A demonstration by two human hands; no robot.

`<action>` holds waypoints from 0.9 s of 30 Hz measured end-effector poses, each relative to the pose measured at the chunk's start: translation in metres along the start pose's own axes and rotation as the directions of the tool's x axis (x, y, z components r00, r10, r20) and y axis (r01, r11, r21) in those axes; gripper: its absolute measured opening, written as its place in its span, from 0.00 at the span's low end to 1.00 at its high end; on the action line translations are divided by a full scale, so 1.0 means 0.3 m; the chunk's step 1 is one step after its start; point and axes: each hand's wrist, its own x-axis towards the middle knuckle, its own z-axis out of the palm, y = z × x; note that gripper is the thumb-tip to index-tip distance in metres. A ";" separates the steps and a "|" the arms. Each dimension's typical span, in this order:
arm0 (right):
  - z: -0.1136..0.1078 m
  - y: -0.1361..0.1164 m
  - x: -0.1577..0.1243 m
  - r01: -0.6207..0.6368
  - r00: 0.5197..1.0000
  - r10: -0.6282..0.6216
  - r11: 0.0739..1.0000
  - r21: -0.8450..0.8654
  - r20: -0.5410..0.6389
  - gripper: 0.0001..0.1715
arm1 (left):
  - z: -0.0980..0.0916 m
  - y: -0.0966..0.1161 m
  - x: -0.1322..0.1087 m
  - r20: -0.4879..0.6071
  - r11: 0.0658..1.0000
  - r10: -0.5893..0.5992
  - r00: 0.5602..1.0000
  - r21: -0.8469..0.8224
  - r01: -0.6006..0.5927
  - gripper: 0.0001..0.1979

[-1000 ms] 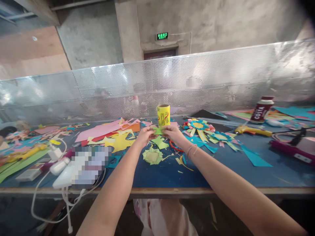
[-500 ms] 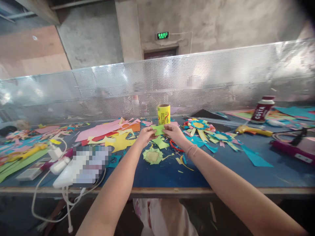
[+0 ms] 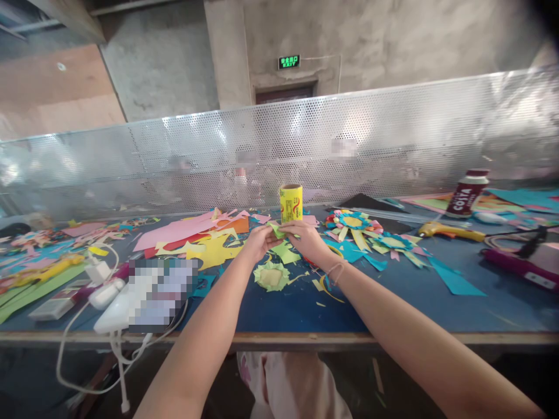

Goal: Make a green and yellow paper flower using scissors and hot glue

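Both my hands meet above the blue table (image 3: 283,308) and pinch one small light-green paper piece (image 3: 276,230). My left hand (image 3: 258,242) grips its left side with closed fingers. My right hand (image 3: 305,235) grips its right side, fingers curled over it. The paper looks folded between them. Just below lie a green-and-tan paper flower (image 3: 271,276) and green scraps (image 3: 286,253). A yellow roll (image 3: 290,203) stands upright right behind my hands.
Pink, orange and yellow cut sheets (image 3: 196,235) lie at the left, paper flowers (image 3: 356,227) at the right. A white charger with cables (image 3: 105,294) sits front left. A bottle (image 3: 465,194), a yellow tool (image 3: 449,231) and a perforated metal screen (image 3: 279,151) line the back.
My hands have drawn closer together, and the green paper between them has gone from a flat strip to a narrower folded piece. My right hand has turned over it.
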 end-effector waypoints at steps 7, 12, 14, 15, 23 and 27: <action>0.005 0.007 -0.005 0.036 0.999 -0.035 0.998 -0.060 0.009 0.19 | 0.001 0.013 0.001 0.007 0.998 -0.031 0.999 -0.054 0.031 0.09; 0.008 -0.006 -0.001 -0.070 0.997 0.072 0.993 0.092 -0.024 0.17 | -0.001 -0.001 0.004 0.019 0.995 0.100 0.995 0.023 -0.100 0.05; 0.008 -0.011 0.001 -0.192 0.979 0.202 0.959 0.207 -0.032 0.15 | -0.004 -0.004 0.008 0.013 0.991 0.118 0.993 0.057 -0.119 0.06; 0.008 -0.012 0.003 -0.257 0.962 0.273 0.931 0.260 -0.026 0.14 | -0.005 -0.006 0.009 0.013 0.989 0.127 0.992 0.078 -0.128 0.06; 0.002 -0.017 0.013 -0.483 0.861 0.509 0.809 0.334 0.014 0.04 | -0.010 -0.019 0.013 0.051 0.967 0.156 0.986 0.197 -0.163 0.10; 0.002 -0.013 0.015 -0.500 0.849 0.527 0.794 0.347 0.017 0.02 | -0.009 -0.020 0.014 0.033 0.955 0.181 0.983 0.235 -0.183 0.11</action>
